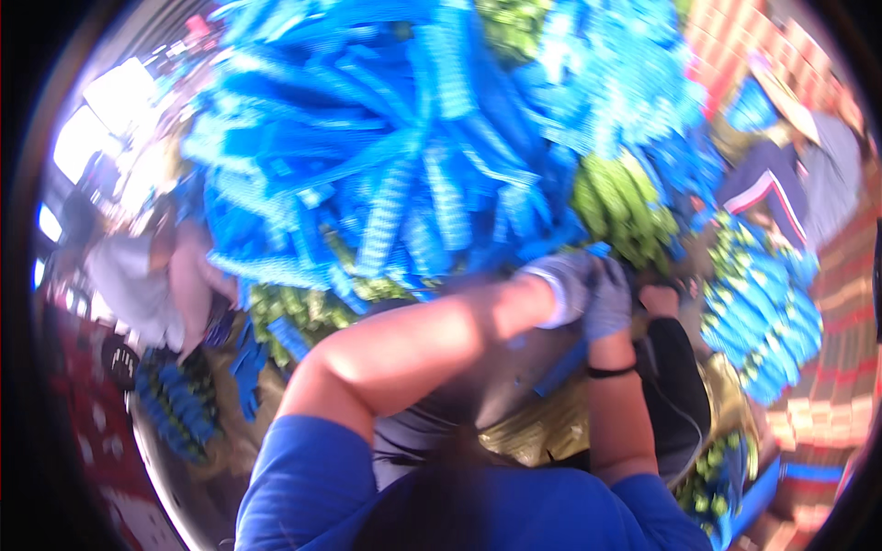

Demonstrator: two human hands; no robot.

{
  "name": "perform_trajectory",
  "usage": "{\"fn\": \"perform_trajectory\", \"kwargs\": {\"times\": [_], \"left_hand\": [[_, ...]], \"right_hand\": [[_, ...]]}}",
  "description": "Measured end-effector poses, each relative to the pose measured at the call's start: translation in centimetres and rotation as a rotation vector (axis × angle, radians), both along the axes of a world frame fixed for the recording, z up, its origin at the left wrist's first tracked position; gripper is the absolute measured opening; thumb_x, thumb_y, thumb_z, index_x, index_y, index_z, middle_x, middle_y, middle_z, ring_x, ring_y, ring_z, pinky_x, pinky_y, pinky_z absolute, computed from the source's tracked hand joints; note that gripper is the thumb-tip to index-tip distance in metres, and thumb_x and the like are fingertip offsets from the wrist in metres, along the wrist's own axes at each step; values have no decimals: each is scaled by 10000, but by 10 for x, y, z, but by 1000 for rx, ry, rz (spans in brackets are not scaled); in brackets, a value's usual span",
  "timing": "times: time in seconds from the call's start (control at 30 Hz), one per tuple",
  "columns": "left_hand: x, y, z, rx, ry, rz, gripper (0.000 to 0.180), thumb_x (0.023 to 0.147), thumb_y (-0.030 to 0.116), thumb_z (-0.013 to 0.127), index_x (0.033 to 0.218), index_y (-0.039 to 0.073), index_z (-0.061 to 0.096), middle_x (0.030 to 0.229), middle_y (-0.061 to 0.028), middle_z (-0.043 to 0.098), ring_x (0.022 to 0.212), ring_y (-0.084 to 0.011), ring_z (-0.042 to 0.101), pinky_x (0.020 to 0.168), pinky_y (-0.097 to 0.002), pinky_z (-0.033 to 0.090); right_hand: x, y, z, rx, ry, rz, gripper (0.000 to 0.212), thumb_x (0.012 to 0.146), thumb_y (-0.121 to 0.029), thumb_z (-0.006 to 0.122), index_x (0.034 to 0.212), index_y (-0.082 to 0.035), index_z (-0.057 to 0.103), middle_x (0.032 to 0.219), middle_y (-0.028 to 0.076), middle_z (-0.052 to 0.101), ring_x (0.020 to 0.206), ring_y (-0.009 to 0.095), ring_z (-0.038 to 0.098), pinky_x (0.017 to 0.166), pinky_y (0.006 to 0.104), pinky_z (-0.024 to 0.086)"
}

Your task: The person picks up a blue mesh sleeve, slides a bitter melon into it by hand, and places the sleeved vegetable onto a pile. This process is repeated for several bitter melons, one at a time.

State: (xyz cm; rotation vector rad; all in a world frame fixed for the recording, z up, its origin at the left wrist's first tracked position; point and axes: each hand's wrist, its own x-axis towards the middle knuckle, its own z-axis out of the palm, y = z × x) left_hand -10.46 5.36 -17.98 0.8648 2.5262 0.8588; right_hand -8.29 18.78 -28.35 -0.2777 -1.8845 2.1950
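My left hand (562, 283), in a pale grey glove, reaches across to the right and meets my right hand (608, 301), gloved alike. Both are closed, fingertips together and slightly blurred. A small bit of blue foam net (599, 249) pokes out at the left fingertips; what lies between the hands is hidden. Just beyond them rests a bunch of green bananas (625, 197). A large heap of blue foam net sleeves (386, 156) fills the far middle, with more green fruit (303, 308) showing under its near edge.
Netted bunches (767, 308) lie at right beside stacked reddish-brown cartons (850, 367). More netted bunches (179, 404) are at left. One person (138, 280) sits at left, another (818, 174) at far right. A dark-sleeved arm (675, 367) is close to my right forearm.
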Motion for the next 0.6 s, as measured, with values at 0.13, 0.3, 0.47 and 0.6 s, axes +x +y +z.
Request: {"fn": "perform_trajectory", "kwargs": {"times": [0.13,0.3,0.47,0.6], "left_hand": [[8,9,-1,234,-261,237,236,848,206,621,991,30,689,883,-180,705,823,-315,684,760,-385,522],[10,-4,-5,219,-270,331,256,788,258,729,909,31,721,790,-118,716,738,-243,687,713,-345,531],[19,-11,4,288,-486,406,443,743,344,783,990,-11,690,918,-151,712,849,-237,677,778,-350,521],[24,0,-18,183,-345,359,514,742,346,793,1094,-6,664,924,-149,701,854,-248,670,784,-354,519]], "right_hand": [[7,34,-42,-713,10,251,215,950,-158,588,1137,-51,597,1114,146,638,952,242,641,846,361,521],[14,39,-49,-955,205,676,215,936,-114,614,1135,-70,546,969,57,615,776,133,591,671,284,507],[32,19,-13,-575,48,252,157,898,-24,629,1024,-92,565,917,47,610,766,114,579,671,256,507],[30,12,-24,-570,77,148,149,892,-32,636,1006,-114,586,878,39,612,760,121,585,684,287,517]]}}
